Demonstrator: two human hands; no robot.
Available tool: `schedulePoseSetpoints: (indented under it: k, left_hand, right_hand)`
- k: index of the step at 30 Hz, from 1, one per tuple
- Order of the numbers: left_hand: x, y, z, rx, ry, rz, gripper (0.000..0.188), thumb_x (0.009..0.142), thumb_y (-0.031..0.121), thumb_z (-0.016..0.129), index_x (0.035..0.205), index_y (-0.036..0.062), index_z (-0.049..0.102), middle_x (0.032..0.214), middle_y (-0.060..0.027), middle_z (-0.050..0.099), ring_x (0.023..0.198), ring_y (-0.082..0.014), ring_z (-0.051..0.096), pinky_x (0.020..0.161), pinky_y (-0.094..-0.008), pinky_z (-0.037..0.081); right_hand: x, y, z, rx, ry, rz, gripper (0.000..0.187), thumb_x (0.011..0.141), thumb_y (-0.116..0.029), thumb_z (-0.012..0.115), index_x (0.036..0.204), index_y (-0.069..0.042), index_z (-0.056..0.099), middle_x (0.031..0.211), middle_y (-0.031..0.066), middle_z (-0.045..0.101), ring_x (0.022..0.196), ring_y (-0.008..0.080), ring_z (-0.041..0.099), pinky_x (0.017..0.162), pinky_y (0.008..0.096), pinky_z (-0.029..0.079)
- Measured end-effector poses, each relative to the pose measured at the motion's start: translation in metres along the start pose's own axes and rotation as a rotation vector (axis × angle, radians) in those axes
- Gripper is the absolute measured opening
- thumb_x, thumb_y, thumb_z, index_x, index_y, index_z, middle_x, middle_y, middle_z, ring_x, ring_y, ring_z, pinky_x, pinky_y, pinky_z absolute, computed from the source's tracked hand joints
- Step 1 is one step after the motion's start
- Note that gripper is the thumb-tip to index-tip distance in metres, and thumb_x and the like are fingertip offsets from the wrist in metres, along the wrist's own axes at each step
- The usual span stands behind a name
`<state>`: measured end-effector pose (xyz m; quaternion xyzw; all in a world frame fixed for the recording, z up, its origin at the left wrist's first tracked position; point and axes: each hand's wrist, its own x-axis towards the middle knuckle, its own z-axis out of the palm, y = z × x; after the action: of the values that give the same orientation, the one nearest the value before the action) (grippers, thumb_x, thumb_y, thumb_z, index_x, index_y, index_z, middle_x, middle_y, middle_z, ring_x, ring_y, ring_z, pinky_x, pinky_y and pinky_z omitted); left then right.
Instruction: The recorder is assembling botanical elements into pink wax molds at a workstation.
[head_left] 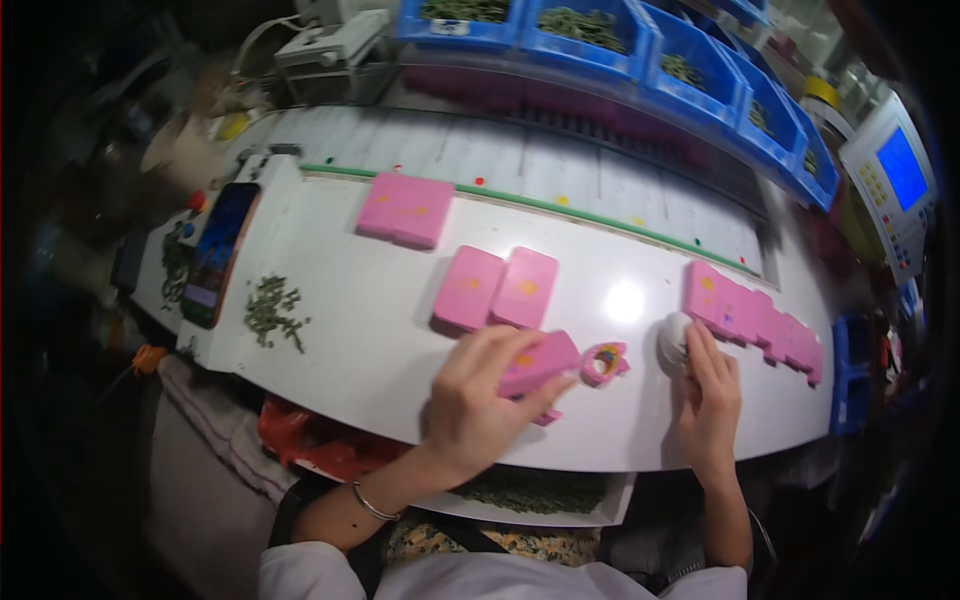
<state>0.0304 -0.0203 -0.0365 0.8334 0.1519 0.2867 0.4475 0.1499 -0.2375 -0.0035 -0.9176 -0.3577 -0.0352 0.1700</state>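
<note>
My left hand (478, 398) has its thumb and fingers closed round a pink block (545, 360) that looks like a rubber mould, held tilted above the white worktop (380, 340). Just right of that block lies a small pink ring-shaped piece (603, 364) with coloured bits in its opening. Behind my left hand, two more pink blocks lie side by side, a left one (470, 285) and a right one (525, 285). The fingers of my right hand (711, 392) are pressed together on a white rounded object (675, 338), partly covering it. What that object is, I cannot make out.
Pink blocks (403, 210) lie at the back left, and a row of them (750, 315) at the right. Small green pieces (272, 308) are heaped near a phone (222, 250). Blue bins (590, 35) line the back; a control panel (895, 170) stands at the right.
</note>
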Motion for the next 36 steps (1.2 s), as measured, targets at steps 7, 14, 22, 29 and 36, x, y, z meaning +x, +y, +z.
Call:
schedulePoseSetpoints:
  k: [7,14,22,29,36]
  left_hand:
    - [-0.027,0.037,0.069,-0.15,-0.264,0.113,0.048,0.068,0.022,0.078,0.108,0.0029,0.061,0.107,-0.0105,0.056,0.099,-0.0268,0.054,0.084,-0.0356,0.047]
    - [-0.044,0.071,0.095,-0.277,-0.242,0.328,0.043,0.071,0.011,0.07,0.109,-0.0045,0.056,0.115,-0.0142,0.051,0.106,-0.03,0.052,0.086,-0.0357,0.048]
    - [-0.07,0.106,0.124,-0.386,-0.544,0.351,0.038,0.075,-0.002,0.053,0.111,-0.0099,0.046,0.107,-0.0174,0.048,0.1,-0.0299,0.055,0.081,-0.0313,0.05]
    - [-0.065,0.114,0.123,-0.653,-0.683,0.182,0.035,0.079,-0.002,0.056,0.112,-0.0045,0.045,0.103,-0.0132,0.045,0.091,-0.0279,0.058,0.076,-0.0345,0.049]
    - [-0.043,0.097,0.094,-0.74,-0.566,-0.053,0.03,0.084,0.013,0.059,0.111,0.0051,0.049,0.101,-0.0122,0.052,0.084,-0.0274,0.061,0.072,-0.0347,0.05]
  right_hand:
    - [-0.048,-0.003,-0.038,-0.107,0.026,0.119,0.056,0.066,0.015,0.053,0.12,-0.001,0.056,0.119,0.0151,0.054,0.101,0.0339,0.051,0.085,0.0392,0.043]
    - [-0.075,0.003,-0.049,-0.056,-0.113,0.22,0.052,0.065,0.015,0.054,0.115,-0.001,0.058,0.106,0.0172,0.054,0.092,0.0305,0.054,0.077,0.0372,0.045]
    - [-0.095,0.004,-0.064,0.05,-0.036,0.247,0.039,0.067,0.012,0.056,0.105,0.002,0.059,0.092,0.0098,0.051,0.074,0.0174,0.051,0.06,0.0248,0.041]
    - [-0.1,-0.003,-0.085,0.247,0.034,0.507,0.02,0.073,0.008,0.059,0.092,0.003,0.056,0.089,0.005,0.045,0.071,0.0086,0.047,0.06,0.019,0.04]
    - [-0.063,-0.013,-0.079,0.682,-0.057,0.596,0.012,0.081,0.002,0.059,0.092,0.005,0.057,0.077,0.0065,0.058,0.062,0.0098,0.057,0.052,0.0204,0.044]
